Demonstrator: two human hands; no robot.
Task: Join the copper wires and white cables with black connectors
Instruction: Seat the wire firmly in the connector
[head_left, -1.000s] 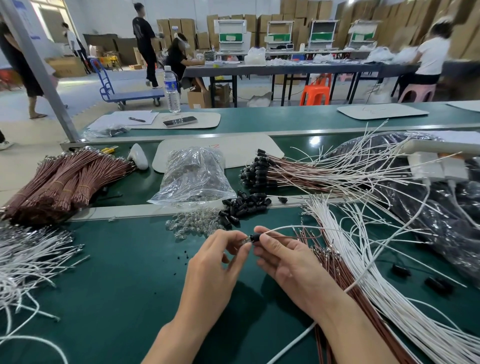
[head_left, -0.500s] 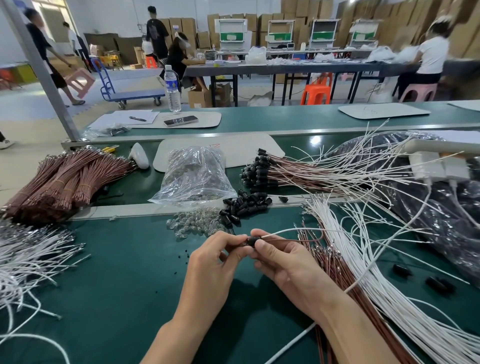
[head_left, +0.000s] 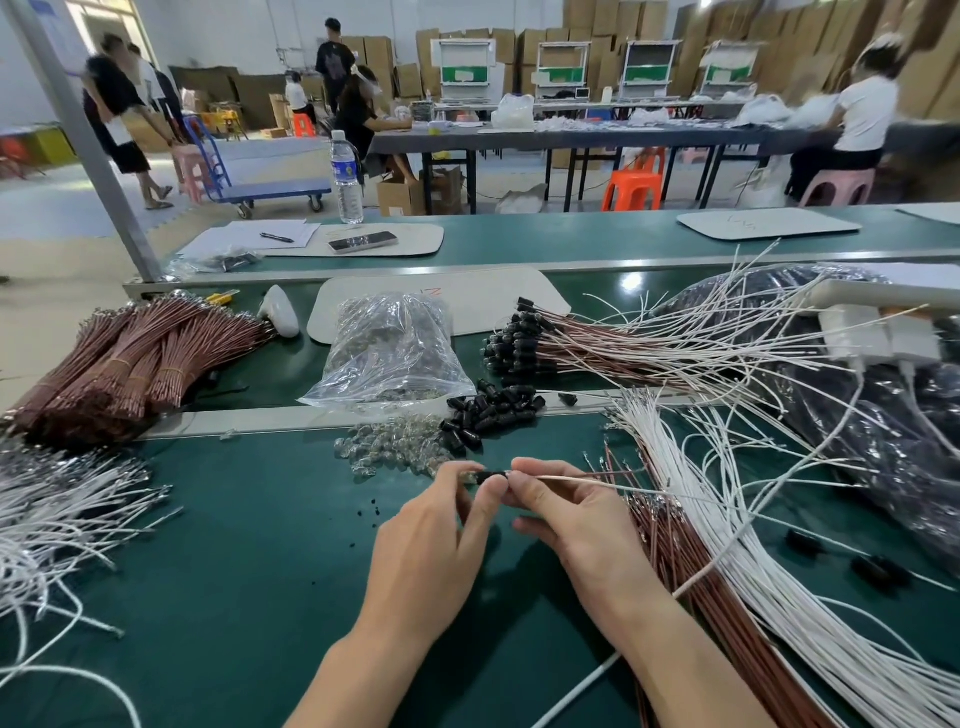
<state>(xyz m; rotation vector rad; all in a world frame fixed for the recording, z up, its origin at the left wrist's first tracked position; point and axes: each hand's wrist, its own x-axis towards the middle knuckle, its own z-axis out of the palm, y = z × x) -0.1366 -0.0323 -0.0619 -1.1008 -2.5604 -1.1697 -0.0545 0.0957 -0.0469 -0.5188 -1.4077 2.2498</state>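
Two hands hold one black connector (head_left: 491, 476) above the green worktop (head_left: 234, 571).
The left hand (head_left: 431, 525) pinches the black connector. The right hand (head_left: 566, 514) pinches a white cable (head_left: 561, 479) at its end. A pile of connectors (head_left: 493, 410) lies behind.

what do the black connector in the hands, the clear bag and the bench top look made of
Black connector: matte black, probably moulded plastic or rubber. Clear bag: thin glossy plastic film, crinkled with glints. Bench top: smooth dark green mat, likely rubber or vinyl, with soft sheen.
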